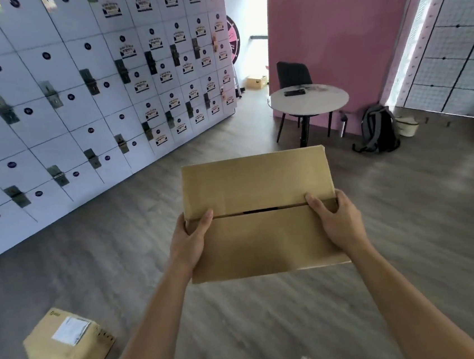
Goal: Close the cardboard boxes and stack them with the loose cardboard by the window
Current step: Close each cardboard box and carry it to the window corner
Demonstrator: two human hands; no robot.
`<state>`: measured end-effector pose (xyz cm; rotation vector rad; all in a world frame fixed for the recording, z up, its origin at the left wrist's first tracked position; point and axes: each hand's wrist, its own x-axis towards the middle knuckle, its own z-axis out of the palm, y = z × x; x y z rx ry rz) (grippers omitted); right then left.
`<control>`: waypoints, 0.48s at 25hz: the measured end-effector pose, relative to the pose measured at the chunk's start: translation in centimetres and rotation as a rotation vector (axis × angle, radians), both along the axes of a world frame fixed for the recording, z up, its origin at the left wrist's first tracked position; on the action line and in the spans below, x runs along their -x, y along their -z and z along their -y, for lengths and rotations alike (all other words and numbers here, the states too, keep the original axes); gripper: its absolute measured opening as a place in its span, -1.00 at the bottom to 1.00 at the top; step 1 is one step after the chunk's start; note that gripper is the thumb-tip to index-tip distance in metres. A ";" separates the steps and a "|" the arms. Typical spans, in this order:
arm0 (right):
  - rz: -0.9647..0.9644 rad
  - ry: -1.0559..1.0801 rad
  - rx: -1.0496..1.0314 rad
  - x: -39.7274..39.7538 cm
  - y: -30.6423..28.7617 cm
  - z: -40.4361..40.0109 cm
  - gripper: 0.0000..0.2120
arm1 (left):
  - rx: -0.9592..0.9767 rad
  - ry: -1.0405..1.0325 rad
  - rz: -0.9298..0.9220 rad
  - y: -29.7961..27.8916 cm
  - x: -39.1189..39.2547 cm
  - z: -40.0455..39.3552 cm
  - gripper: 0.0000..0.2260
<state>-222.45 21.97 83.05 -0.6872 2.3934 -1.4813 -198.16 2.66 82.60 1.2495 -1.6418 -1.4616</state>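
Grey wood-look floor (245, 324), locker wall (76, 108) – closed cardboard box (260, 215) gripped by left hand (189, 242), right hand (339, 221)

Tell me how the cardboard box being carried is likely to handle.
The cardboard box is probably light for its size: the left hand and right hand hold it up by its sides alone. Its top flaps meet with a narrow gap and no visible tape, so they may spring open if it tilts.

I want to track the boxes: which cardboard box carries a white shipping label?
The small box on the floor, lower left, has the white label on top. The held box shows none; the far box is too small to tell.
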 end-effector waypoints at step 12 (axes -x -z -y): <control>-0.047 -0.212 0.020 18.8 -1.5 32.3 -0.30 | -0.043 -0.207 -0.023 -1.1 15.4 26.2 -0.27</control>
